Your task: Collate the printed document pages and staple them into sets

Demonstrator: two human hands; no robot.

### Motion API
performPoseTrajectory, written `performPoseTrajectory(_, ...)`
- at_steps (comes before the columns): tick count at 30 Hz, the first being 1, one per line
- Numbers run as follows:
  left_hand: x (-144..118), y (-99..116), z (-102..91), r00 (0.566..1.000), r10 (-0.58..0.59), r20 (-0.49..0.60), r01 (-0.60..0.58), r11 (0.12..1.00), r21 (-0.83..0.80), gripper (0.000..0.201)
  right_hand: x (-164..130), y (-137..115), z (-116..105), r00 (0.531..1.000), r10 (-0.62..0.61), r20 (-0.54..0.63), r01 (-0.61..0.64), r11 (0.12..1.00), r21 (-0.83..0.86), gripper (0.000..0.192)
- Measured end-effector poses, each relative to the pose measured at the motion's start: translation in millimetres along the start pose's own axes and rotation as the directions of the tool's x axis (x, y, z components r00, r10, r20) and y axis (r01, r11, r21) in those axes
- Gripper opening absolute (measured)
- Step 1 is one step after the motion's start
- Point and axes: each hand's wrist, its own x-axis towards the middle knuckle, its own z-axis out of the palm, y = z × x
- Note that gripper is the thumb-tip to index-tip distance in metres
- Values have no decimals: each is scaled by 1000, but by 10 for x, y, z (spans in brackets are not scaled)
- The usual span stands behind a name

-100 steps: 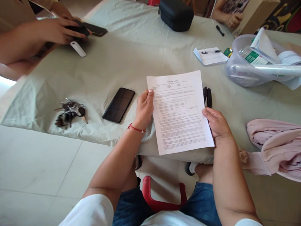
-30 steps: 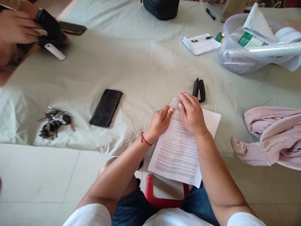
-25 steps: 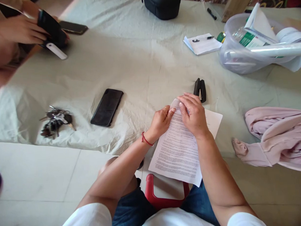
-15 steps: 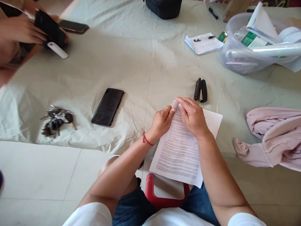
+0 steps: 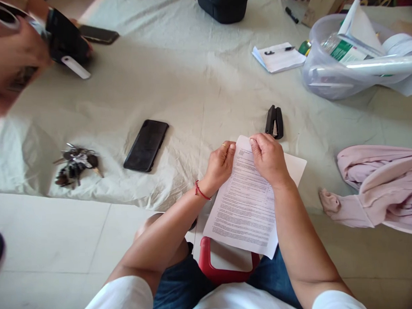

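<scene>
A printed sheet of paper (image 5: 243,207) slants from the table edge down over my lap, covered in lines of small text. My left hand (image 5: 221,163) pinches its upper left edge between thumb and curled fingers. My right hand (image 5: 268,157) is closed on the upper right part, thumb on top of the sheet. A paler blank-looking corner sticks out to the right of my right wrist; whether it belongs to a second sheet I cannot tell. Just beyond my right hand lies a black stapler (image 5: 274,121).
A black phone (image 5: 146,145) and a bunch of keys (image 5: 78,163) lie to the left. Another person's hands (image 5: 29,48) hold a dark object at the upper left. A plastic tub (image 5: 332,84), notepaper (image 5: 284,59), black case (image 5: 224,7) and pink cloth (image 5: 379,184) are also around.
My hands have moved apart at the top of the paper, and its upper edge now lies flatter and uncovered between them. The other person's hand at the upper left has shifted.
</scene>
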Motion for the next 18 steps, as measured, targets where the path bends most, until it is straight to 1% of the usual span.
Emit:
performPoseTrajectory(4, -13, -7, 19, 998, 53, 33, -55, 995, 78, 56, -11, -33, 40, 999, -12, 43, 12, 1000, -2, 37)
performPoseTrajectory(7, -19, -23, 27, 996, 80, 35, -84, 990, 118, 55, -13, -30, 40, 998, -22, 65, 21, 1000, 7, 38)
performPoseTrajectory(11, -23, -40, 26, 995, 79, 58, -87, 985, 152, 53, -10, -16, 27, 993, -44, 111, 41, 999, 32, 39)
performPoseTrajectory(14, -11, -40, 26, 995, 69, 71, -77, 989, 126, 51, -6, -11, 18, 992, -46, 119, 41, 998, 49, 39)
performPoseTrajectory(18, 13, -12, 29, 996, 61, 62, -63, 997, 36, 52, -4, -10, 13, 993, -33, 112, 24, 997, 74, 36)
